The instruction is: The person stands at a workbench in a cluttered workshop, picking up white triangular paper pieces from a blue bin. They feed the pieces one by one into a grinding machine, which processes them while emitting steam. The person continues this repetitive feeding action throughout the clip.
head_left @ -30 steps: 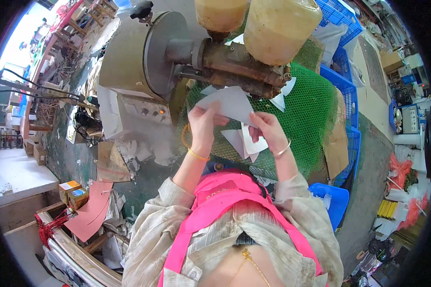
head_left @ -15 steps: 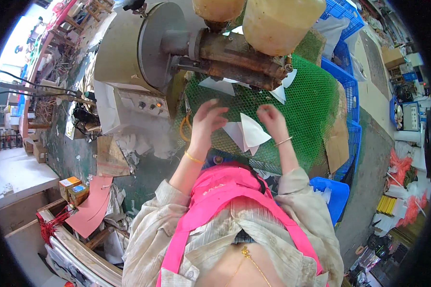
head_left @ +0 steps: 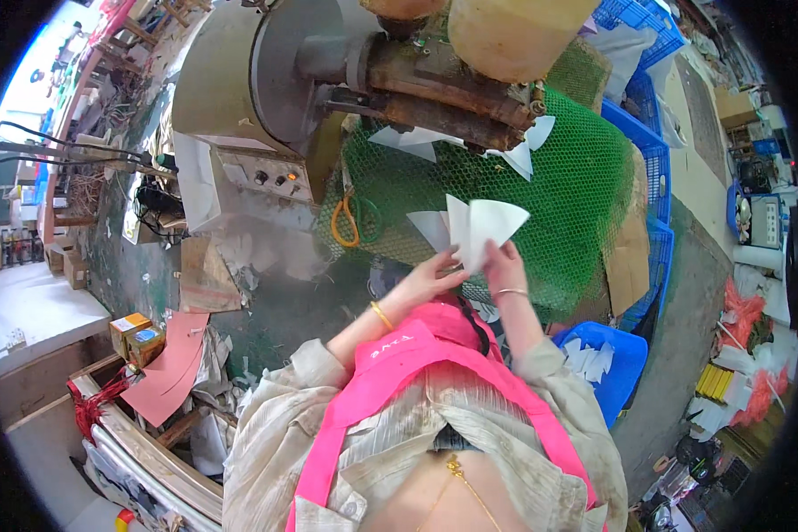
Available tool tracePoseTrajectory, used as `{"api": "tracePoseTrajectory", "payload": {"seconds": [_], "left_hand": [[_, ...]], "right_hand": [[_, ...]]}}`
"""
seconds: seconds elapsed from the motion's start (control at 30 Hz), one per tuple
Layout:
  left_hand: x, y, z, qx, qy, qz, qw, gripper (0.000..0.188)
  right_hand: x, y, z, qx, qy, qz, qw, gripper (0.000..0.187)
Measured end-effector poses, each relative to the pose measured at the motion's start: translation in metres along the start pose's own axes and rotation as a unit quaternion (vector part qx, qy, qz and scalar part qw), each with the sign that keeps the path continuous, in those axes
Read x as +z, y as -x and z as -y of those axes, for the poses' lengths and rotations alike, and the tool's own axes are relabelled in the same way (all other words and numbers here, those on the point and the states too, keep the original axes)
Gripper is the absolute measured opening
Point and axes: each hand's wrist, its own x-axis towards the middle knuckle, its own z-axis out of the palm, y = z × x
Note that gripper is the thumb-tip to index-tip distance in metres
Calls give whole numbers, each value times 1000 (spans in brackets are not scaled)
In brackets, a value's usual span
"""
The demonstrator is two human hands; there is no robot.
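A white fan-shaped piece (head_left: 492, 226), which looks like stiff sheet, stands raised in front of me. My right hand (head_left: 505, 269) pinches its narrow lower end. My left hand (head_left: 440, 271) has its fingers closed at the lower left edge of the white pieces. Another white piece (head_left: 429, 229) lies flat beside it on the green mesh (head_left: 576, 195). More white pieces (head_left: 405, 143) rest farther back, partly hidden beneath the rusty roller head of a machine (head_left: 452, 102).
The machine's grey body with a knobbed control panel (head_left: 270, 177) stands at the left. Orange looped handles (head_left: 346, 222) lie by the mesh's left edge. A blue bin (head_left: 625, 363) with white pieces stands near my right elbow. Blue crates (head_left: 656, 257) line the right side.
Both hands have come down and closer together. From above and apart from the pieces, they have come to hold the raised fan-shaped piece, which has shifted right.
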Motion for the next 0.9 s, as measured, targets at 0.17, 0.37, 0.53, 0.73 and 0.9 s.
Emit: {"api": "tracePoseTrajectory", "payload": {"seconds": [0.17,0.37,0.53,0.73,0.9], "left_hand": [[0,4,-25,135,82,-108,981,29],[-29,28,-69,113,-107,-15,988,26],[3,28,-59,312,308,12,899,45],[13,38,-88,389,134,-51,910,40],[25,50,-96,455,-536,-194,684,49]], "right_hand": [[4,6,10,-163,171,30,971,33],[14,28,66,-22,305,343,888,35],[45,52,50,-97,263,271,921,32],[53,66,26,82,165,300,936,28],[84,67,33,-341,429,184,816,12]]}}
